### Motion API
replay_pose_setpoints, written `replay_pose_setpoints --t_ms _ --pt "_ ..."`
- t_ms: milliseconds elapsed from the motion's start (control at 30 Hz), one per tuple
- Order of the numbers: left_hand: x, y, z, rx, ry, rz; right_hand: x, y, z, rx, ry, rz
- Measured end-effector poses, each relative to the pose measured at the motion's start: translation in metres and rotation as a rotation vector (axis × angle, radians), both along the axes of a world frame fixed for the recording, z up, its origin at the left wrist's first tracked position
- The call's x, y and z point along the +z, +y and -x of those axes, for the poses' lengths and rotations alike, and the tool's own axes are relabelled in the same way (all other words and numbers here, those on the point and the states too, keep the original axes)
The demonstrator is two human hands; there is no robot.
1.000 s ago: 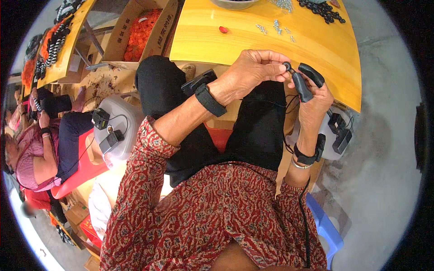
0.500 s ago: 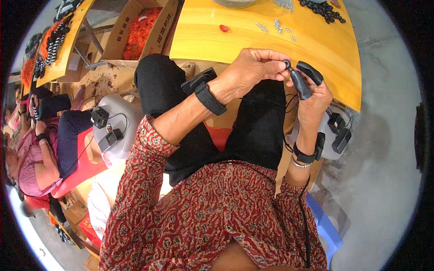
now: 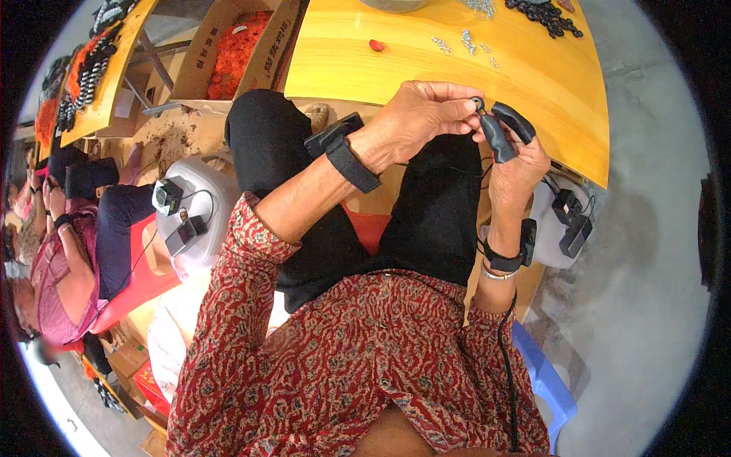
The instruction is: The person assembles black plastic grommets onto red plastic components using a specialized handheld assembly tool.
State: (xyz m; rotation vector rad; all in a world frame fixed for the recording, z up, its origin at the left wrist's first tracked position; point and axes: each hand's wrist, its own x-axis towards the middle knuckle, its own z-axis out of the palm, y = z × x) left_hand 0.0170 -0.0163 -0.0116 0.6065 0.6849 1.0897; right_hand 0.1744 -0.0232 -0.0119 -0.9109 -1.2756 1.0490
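Over the near edge of the yellow table, my right hand [image 3: 519,167] is closed round a pair of pliers with two thick black handles [image 3: 499,142], which are spread apart. Beside the jaw end, the thumb and forefinger of my left hand [image 3: 430,116] pinch a small dark ring-shaped piece [image 3: 477,103]. The jaws are mostly hidden by my fingers and the piece. On the table lie a small red object [image 3: 376,46], little heaps of silvery metal bits [image 3: 468,42] and a pile of black round pieces [image 3: 544,19].
The yellow table [image 3: 358,76] spans the area ahead, with a bowl rim [image 3: 392,6] at its far edge. To its left stands a cardboard box [image 3: 194,84] of orange-red material. A co-worker [image 3: 68,266] sits at left near a grey plastic stool [image 3: 217,183] bearing small black devices.
My right hand and the pliers have shifted slightly left and down, and the pliers have turned a little. My left hand's pinch has moved slightly left.
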Motion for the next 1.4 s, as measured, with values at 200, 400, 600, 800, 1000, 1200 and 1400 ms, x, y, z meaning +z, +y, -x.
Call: replay_pose_setpoints --t_ms 200,400,600,800,1000,1200,1400 --pt "-0.002 0.0 -0.003 0.046 0.06 -0.036 -0.002 0.001 -0.001 -0.022 -0.024 0.006" --pt "0.0 0.0 -0.002 0.056 0.134 -0.05 -0.006 0.003 -0.001 0.006 0.03 0.013" --pt "0.003 0.0 -0.002 0.039 0.057 -0.035 -0.007 0.002 0.001 -0.031 0.012 0.011" --pt "0.001 -0.001 -0.002 0.05 0.045 -0.051 -0.006 0.003 -0.002 -0.012 0.001 0.037" --pt "-0.002 -0.001 -0.003 0.063 0.084 -0.085 -0.01 0.002 0.0 -0.016 0.003 0.079" --pt "0.0 0.001 -0.007 0.095 0.16 -0.136 -0.01 0.001 0.003 -0.079 0.025 0.017" --pt "0.0 0.001 -0.004 0.08 0.146 -0.137 -0.004 -0.001 0.009 -0.136 -0.082 0.039"
